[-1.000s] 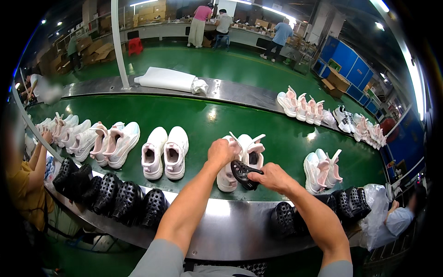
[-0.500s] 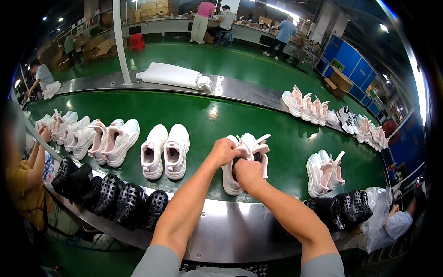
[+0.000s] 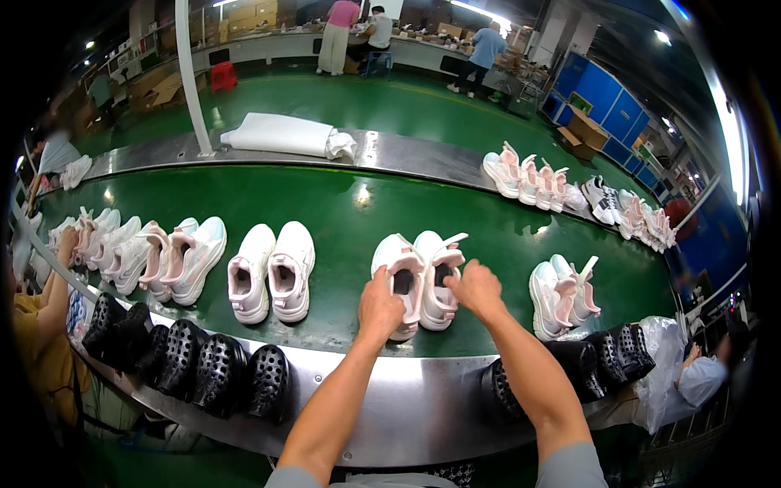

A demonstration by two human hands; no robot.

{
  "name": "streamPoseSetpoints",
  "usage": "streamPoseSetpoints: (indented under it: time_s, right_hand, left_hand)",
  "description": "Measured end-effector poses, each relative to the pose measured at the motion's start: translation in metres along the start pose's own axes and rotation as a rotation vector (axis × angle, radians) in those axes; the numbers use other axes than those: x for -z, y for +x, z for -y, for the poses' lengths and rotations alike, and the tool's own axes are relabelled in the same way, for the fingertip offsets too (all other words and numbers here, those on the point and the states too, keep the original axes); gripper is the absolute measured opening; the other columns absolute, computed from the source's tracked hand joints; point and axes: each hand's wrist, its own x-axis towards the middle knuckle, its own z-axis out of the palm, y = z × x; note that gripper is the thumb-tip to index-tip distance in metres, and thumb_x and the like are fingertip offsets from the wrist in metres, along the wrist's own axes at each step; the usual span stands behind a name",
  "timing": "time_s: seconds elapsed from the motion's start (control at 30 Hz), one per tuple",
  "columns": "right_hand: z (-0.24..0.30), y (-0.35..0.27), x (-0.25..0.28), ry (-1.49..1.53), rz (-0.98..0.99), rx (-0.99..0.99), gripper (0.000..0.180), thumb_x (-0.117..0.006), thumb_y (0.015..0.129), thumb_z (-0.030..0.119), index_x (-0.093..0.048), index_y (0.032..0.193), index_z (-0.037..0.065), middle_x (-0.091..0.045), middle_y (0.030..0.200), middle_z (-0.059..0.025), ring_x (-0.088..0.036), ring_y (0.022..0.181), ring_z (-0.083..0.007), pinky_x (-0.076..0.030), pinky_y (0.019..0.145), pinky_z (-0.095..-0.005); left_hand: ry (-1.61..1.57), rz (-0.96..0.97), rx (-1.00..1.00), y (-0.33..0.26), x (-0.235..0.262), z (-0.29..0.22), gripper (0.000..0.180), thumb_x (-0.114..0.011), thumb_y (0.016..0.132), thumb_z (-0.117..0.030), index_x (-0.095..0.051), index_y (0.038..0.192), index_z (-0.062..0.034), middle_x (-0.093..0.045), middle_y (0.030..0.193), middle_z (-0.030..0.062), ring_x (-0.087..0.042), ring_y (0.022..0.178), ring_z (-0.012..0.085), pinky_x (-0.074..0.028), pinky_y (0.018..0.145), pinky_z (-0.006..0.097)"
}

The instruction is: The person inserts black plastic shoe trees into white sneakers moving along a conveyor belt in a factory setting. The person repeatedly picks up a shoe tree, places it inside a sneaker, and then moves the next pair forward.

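Green conveyor belt (image 3: 358, 203) carrying four pale sneaker groups on the near lane: a cluster at 9 o'clock, three pairs rightward. Dark insert held a second ago now gone, likely seated inside centre pair (image 3: 419, 276). Left hand (image 3: 381, 307) fingers clenched on left shoe's heel; right hand (image 3: 476, 286) fingers curled at right shoe's collar, grasp uncertain.

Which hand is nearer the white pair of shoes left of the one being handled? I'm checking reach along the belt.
Left. The left hand sits just right of that white pair, on the handled pair's left shoe; the right hand is farther right.
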Motion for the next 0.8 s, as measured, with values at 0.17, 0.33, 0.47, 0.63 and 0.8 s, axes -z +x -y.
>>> streamPoseSetpoints:
  time_s: [0.17,0.33,0.47,0.63,0.8]
  right_hand:
    - [-0.024,0.007,-0.040,0.404,0.342,-0.132,0.019,-0.064,0.073,0.009,-0.071,0.085,-0.005,-0.071,0.089,-0.0276,-0.071,0.088,-0.0414,-0.057,0.079,-0.0478]
    - [0.001,-0.005,-0.065,0.616,0.443,-0.024,0.037,-0.070,0.080,0.020,-0.069,0.103,-0.008,-0.070,0.101,-0.0287,-0.072,0.084,-0.0409,-0.059,0.071,-0.0456]
    - [-0.032,0.030,0.037,0.333,0.576,-0.165,0.058,-0.071,0.087,0.050,-0.073,0.093,-0.008,-0.072,0.093,-0.0229,-0.073,0.080,-0.0307,-0.060,0.068,-0.0429]
    - [-0.192,0.068,0.127,-0.454,0.410,-0.501,0.062,-0.086,0.066,0.048,-0.074,0.110,0.006,-0.072,0.119,-0.0160,-0.069,0.110,-0.0323,-0.055,0.091,-0.0447]
    - [-0.357,0.055,0.096,-0.381,0.616,-0.765,0.099,-0.098,0.056,0.041,-0.058,0.140,0.008,-0.064,0.133,-0.0192,-0.064,0.117,-0.0336,-0.052,0.095,-0.0495]
  left_hand:
    - [-0.050,-0.091,-0.105,0.020,0.001,0.022,0.046,-0.054,0.077,0.001,-0.064,0.122,-0.0032,-0.068,0.103,0.0272,-0.065,0.102,0.0457,-0.051,0.090,0.050]
    - [0.087,-0.194,-0.086,0.015,0.026,0.007,0.043,-0.055,0.079,0.002,-0.063,0.122,0.0005,-0.067,0.113,0.0262,-0.061,0.108,0.0461,-0.049,0.094,0.051]
    - [0.167,-0.592,-0.582,-0.040,0.052,-0.027,0.038,-0.058,0.080,0.007,-0.062,0.118,0.0023,-0.064,0.114,0.0209,-0.057,0.108,0.0421,-0.046,0.092,0.050]
    - [-0.087,-0.120,-0.676,-0.101,0.009,0.005,0.028,-0.062,0.076,0.008,-0.067,0.102,-0.0010,-0.065,0.086,0.0158,-0.061,0.077,0.0352,-0.050,0.069,0.044]
    - [-0.096,0.045,-0.535,-0.113,-0.020,0.032,0.023,-0.065,0.075,0.004,-0.068,0.097,-0.0017,-0.064,0.081,0.0148,-0.061,0.075,0.0341,-0.050,0.066,0.043]
